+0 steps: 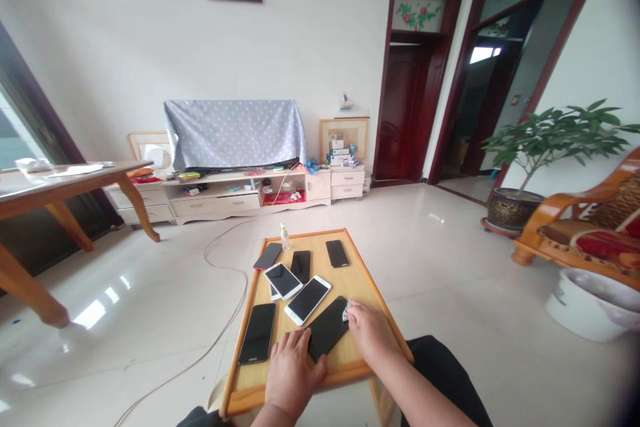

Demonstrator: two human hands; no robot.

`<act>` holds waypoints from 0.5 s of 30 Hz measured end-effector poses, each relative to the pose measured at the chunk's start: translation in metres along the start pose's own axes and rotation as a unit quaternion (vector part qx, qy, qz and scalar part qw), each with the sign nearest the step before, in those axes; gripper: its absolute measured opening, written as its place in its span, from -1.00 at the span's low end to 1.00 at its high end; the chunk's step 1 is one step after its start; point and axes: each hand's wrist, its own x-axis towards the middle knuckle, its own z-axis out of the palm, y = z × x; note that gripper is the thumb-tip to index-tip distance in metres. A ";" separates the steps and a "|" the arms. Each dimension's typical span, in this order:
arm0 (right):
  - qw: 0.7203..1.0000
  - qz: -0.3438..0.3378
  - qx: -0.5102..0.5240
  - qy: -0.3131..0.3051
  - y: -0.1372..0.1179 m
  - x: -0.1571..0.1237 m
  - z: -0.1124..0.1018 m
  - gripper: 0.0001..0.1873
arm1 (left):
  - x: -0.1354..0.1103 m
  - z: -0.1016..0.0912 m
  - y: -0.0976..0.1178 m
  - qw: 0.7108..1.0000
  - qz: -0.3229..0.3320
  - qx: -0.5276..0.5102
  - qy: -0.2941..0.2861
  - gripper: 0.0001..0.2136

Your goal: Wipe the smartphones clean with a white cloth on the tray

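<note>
A large black smartphone [327, 328] lies slanted on the small wooden table [357, 368] in front of me. My left hand [293, 367] grips its lower left end, the thumb at the near edge and the fingers at the far side. Pinched in the fingers of my right hand [369, 328] is a small whitish cloth or tissue [347, 310], pressed against the phone's upper right end. Just beyond lies a white smartphone [308, 300], with another white phone [283, 280] overlapping a further device. To the left rests a black phone [257, 333].
Toward the table's far side are a dark phone with a red edge [269, 256], two black phones [301, 266] and a small clear bottle [285, 237]. A cable [240, 307] runs across the floor at left. A white bucket [593, 303] stands at right.
</note>
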 end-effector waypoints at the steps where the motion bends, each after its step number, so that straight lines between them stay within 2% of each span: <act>1: 0.999 0.015 0.024 0.015 0.006 0.007 -0.002 -0.71 | -0.001 0.002 -0.001 1.000 0.009 0.005 0.008 -0.53; 5: 0.994 0.052 0.078 0.052 0.018 0.020 -0.002 -0.78 | -0.003 0.005 -0.002 0.997 0.050 0.034 0.040 -0.59; 8: 0.988 0.078 0.112 0.071 0.021 0.023 0.001 -0.76 | -0.002 -0.001 0.001 0.994 0.075 0.066 0.048 -0.65; 15: 0.974 0.096 0.169 0.113 0.016 0.035 -0.005 -0.65 | 0.016 -0.024 0.011 0.985 0.127 0.114 0.005 -0.74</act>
